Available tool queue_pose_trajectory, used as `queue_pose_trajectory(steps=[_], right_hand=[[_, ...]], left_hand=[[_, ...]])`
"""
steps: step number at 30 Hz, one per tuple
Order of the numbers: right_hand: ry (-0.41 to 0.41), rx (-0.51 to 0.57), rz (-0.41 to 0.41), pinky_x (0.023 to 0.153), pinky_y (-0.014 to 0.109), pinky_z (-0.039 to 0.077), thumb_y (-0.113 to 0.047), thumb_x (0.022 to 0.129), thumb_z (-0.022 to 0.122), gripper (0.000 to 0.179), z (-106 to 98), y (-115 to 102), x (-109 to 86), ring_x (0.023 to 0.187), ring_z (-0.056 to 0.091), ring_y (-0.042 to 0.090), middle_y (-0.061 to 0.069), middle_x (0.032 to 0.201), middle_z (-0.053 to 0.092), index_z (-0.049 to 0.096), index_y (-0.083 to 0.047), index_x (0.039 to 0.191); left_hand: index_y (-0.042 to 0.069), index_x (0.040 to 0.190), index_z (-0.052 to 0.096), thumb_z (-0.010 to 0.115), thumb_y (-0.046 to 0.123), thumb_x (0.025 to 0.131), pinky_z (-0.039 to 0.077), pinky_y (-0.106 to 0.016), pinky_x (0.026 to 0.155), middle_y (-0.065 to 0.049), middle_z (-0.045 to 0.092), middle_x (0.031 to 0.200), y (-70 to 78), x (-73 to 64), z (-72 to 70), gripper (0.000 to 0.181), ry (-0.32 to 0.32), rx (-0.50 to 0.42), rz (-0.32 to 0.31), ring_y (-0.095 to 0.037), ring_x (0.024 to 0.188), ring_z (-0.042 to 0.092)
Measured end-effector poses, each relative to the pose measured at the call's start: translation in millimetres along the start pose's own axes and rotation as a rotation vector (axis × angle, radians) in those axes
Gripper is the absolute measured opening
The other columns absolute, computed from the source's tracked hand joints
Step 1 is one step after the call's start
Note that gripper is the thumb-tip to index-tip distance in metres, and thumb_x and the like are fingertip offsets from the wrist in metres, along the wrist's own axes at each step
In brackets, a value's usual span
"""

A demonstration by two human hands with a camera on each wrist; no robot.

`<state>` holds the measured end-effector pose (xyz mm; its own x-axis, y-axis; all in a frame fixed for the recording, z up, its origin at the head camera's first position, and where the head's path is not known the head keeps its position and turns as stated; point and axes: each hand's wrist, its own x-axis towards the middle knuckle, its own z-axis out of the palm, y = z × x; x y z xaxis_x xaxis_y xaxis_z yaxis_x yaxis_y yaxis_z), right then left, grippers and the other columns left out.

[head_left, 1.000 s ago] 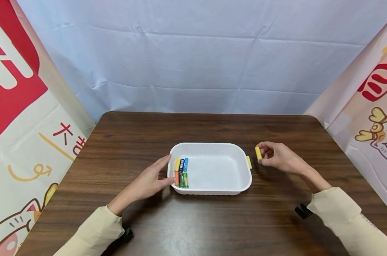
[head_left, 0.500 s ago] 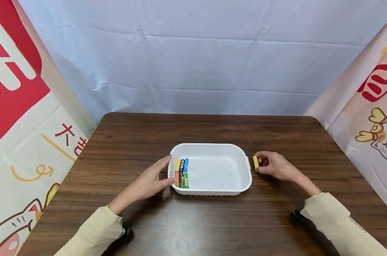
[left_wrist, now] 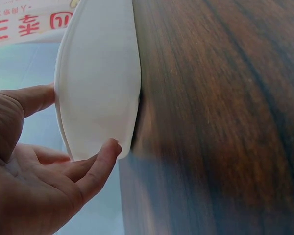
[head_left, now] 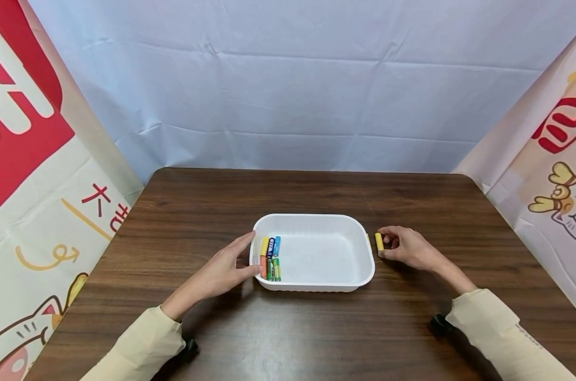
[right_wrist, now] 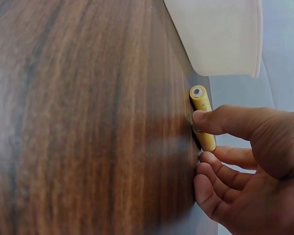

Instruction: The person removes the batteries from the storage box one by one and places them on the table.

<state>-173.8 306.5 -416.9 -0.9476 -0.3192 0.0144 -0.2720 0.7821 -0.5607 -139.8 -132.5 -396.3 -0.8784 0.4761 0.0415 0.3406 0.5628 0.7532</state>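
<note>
A white tray (head_left: 323, 286) stands on the table with several batteries (head_left: 270, 258) in two rows at its left end. My left hand (head_left: 223, 267) rests spread across that end; in the left wrist view its thumb touches the rim and a fingertip lies on the outer wall (left_wrist: 98, 88). Just off the tray's right end, my right hand (head_left: 409, 247) pinches a yellow battery (head_left: 379, 242) between thumb and fingers. In the right wrist view this yellow battery (right_wrist: 206, 105) is low at the tabletop. A yellow sliver (head_left: 367, 239) shows at the tray's right rim, mostly hidden.
The dark wooden table (head_left: 288, 338) extends around the tray on every side. Behind its far edge hangs a pale cloth (head_left: 293, 95), with printed cloths at both sides. A black strap piece (head_left: 441, 325) sits under the right sleeve.
My right hand has moved left and toward me with the yellow battery, down beside the tray. The yellow piece at the tray's right rim has slipped mostly out of sight. The left hand stays put.
</note>
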Motion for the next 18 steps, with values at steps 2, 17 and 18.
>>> queue_pose_trajectory(steps=[2,17,18], right_hand=[[-0.004,0.012,0.004,0.063,0.025,0.045,-0.011,0.076,0.076,0.051,-1,-1,-1.0,0.077,0.054,0.020,0.010,0.091,0.057,0.055,0.008,0.118],[0.031,0.028,-0.010,0.066,0.027,0.046,-0.020,0.086,0.068,0.050,-22,-18,-6.2,0.083,0.055,0.021,0.013,0.098,0.059,0.051,0.006,0.125],[0.046,0.031,-0.022,0.067,0.027,0.046,-0.021,0.086,0.068,0.049,-24,-24,-5.5,0.083,0.055,0.021,0.012,0.098,0.060,0.052,0.005,0.125]], left_hand=[[0.005,0.146,0.027,0.070,0.028,0.084,0.048,-0.032,0.086,-0.012,0.030,0.147,0.2,-0.1,-0.3,0.079,-0.003,0.004,-0.001,-0.022,0.127,0.037],[0.005,0.146,0.027,0.070,0.028,0.084,0.048,-0.033,0.085,-0.012,0.030,0.147,-0.2,0.1,0.3,0.080,-0.004,0.006,-0.007,-0.023,0.123,0.043],[0.005,0.146,0.027,0.070,0.029,0.084,0.048,-0.034,0.086,-0.012,0.030,0.147,-0.1,0.1,0.3,0.080,-0.004,0.007,-0.009,-0.023,0.124,0.042]])
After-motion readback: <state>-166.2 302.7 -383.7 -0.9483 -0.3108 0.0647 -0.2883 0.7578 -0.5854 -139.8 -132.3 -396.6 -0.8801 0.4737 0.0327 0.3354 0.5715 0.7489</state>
